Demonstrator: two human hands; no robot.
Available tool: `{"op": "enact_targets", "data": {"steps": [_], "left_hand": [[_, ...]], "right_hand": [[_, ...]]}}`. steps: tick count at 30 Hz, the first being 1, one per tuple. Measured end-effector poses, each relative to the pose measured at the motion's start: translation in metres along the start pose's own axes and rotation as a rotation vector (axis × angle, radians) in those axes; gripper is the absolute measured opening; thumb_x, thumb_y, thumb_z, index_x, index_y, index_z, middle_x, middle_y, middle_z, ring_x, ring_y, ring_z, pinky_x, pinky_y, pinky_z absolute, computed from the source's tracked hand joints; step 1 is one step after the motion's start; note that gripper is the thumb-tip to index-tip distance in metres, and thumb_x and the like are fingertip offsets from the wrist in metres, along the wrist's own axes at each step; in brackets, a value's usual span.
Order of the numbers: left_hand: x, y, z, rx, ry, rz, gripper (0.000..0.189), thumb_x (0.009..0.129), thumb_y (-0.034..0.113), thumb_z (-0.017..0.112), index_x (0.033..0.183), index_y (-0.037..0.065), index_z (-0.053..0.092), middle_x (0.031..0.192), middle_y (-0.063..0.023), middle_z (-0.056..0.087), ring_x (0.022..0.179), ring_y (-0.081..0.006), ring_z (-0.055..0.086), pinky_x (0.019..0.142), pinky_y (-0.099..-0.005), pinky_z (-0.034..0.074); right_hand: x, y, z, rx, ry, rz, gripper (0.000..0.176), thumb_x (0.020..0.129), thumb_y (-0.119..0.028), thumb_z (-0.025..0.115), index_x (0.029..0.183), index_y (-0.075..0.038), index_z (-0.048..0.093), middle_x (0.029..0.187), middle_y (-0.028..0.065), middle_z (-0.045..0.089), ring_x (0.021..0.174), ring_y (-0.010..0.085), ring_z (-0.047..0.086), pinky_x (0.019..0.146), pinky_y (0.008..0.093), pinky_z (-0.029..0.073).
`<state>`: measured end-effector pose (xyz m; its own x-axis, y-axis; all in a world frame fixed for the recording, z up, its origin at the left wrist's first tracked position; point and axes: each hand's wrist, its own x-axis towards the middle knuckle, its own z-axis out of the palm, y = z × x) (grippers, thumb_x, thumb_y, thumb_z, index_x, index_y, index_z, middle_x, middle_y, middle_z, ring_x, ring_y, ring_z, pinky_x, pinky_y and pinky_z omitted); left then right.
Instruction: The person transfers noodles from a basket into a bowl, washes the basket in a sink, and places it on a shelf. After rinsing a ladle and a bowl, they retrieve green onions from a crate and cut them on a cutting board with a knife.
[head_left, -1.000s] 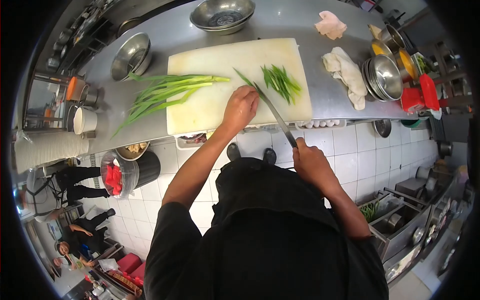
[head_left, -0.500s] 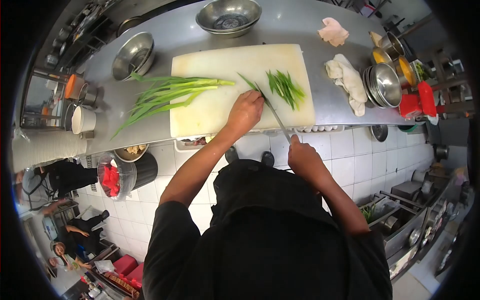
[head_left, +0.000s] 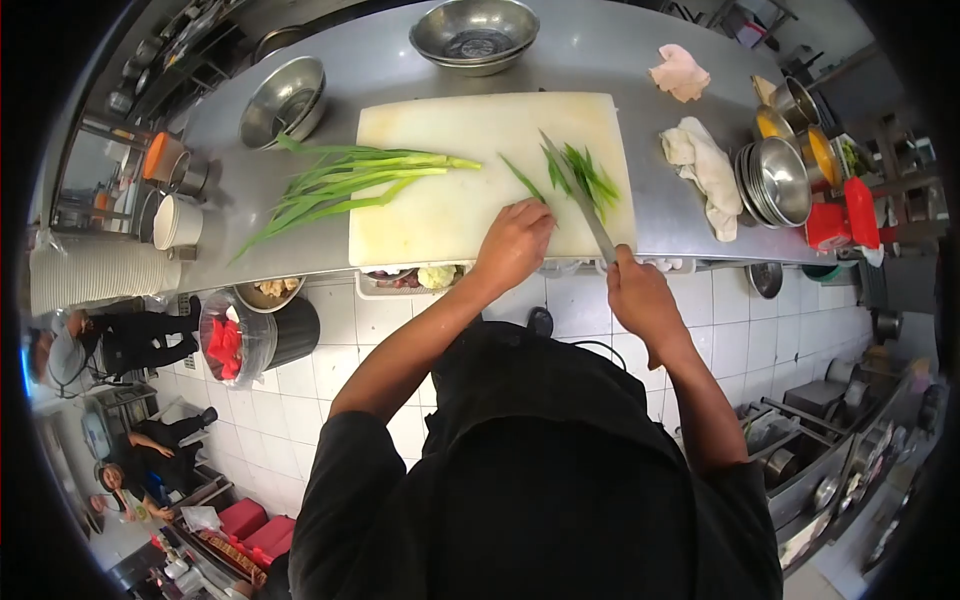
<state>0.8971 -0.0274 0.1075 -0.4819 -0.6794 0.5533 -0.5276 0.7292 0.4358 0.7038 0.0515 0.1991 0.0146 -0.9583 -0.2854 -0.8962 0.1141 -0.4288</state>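
My right hand [head_left: 643,298] grips the handle of a kitchen knife [head_left: 592,217], its blade slanting up and left over the white cutting board [head_left: 430,228]. Along the blade lies a pile of cut green onion pieces [head_left: 598,185], partly covered by it. My left hand [head_left: 517,240] has its fingers curled at the board's near edge, on the lower end of a single green onion leaf [head_left: 521,177]. How firmly it pinches the leaf is hidden. A bunch of long green onions [head_left: 370,175] lies across the board's left side, leaves hanging past it.
Metal bowls [head_left: 474,35] stand behind the board, and another metal bowl [head_left: 283,103] is at left. A white cloth [head_left: 703,175] and a pink cloth [head_left: 680,73] lie at right, beside stacked bowls [head_left: 778,180]. Other people are at lower left.
The knife has moved right, away from my left hand, onto the cut pieces. My left hand sits slightly lower at the leaf's end. The whole view has shifted a little.
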Motion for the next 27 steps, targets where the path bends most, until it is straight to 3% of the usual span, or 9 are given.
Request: {"op": "enact_targets", "data": {"steps": [2,6,8,16,27], "left_hand": [[-0.004,0.001,-0.002,-0.054,0.09,-0.056,0.015,0.073,-0.002,0.066,0.088,-0.002,0.067,0.096,-0.012,0.062,0.091,-0.0298,0.06,0.081,-0.0381,0.048],[-0.002,-0.008,-0.01,-0.03,0.094,-0.139,0.013,0.074,-0.002,0.066,0.087,-0.003,0.067,0.096,-0.0128,0.062,0.09,-0.0307,0.06,0.08,-0.0385,0.049],[0.002,-0.015,-0.011,0.019,0.135,-0.115,0.011,0.073,-0.002,0.064,0.084,-0.001,0.065,0.093,-0.0105,0.061,0.087,-0.0289,0.059,0.075,-0.0387,0.048],[0.01,-0.038,-0.007,0.015,0.114,-0.033,0.012,0.073,-0.001,0.065,0.085,0.0,0.066,0.094,-0.0106,0.061,0.088,-0.0287,0.059,0.077,-0.0384,0.048],[0.011,-0.053,-0.02,-0.057,0.029,0.006,0.015,0.075,-0.001,0.065,0.089,-0.002,0.066,0.097,-0.0123,0.062,0.092,-0.0298,0.059,0.081,-0.0381,0.049]], "right_hand": [[-0.014,0.005,0.007,0.036,0.051,-0.116,0.019,0.092,-0.016,0.047,0.101,0.001,0.047,0.072,0.0311,0.06,0.071,0.0486,0.06,0.066,0.0571,0.047],[-0.032,0.002,0.015,0.035,-0.077,-0.016,0.02,0.093,-0.018,0.046,0.101,0.001,0.047,0.071,0.0305,0.06,0.07,0.0495,0.06,0.066,0.0575,0.047],[-0.036,0.001,0.018,0.037,-0.084,0.0,0.021,0.093,-0.018,0.046,0.101,0.001,0.047,0.07,0.0306,0.06,0.07,0.0498,0.06,0.066,0.0574,0.047],[-0.041,-0.01,0.026,0.079,-0.138,0.068,0.022,0.095,-0.02,0.046,0.103,0.0,0.047,0.07,0.0302,0.06,0.071,0.0498,0.059,0.067,0.0587,0.044],[-0.054,-0.04,0.021,-0.012,-0.078,0.129,0.019,0.094,-0.018,0.045,0.098,0.0,0.047,0.074,0.0302,0.061,0.074,0.0498,0.06,0.07,0.0578,0.047]]}}
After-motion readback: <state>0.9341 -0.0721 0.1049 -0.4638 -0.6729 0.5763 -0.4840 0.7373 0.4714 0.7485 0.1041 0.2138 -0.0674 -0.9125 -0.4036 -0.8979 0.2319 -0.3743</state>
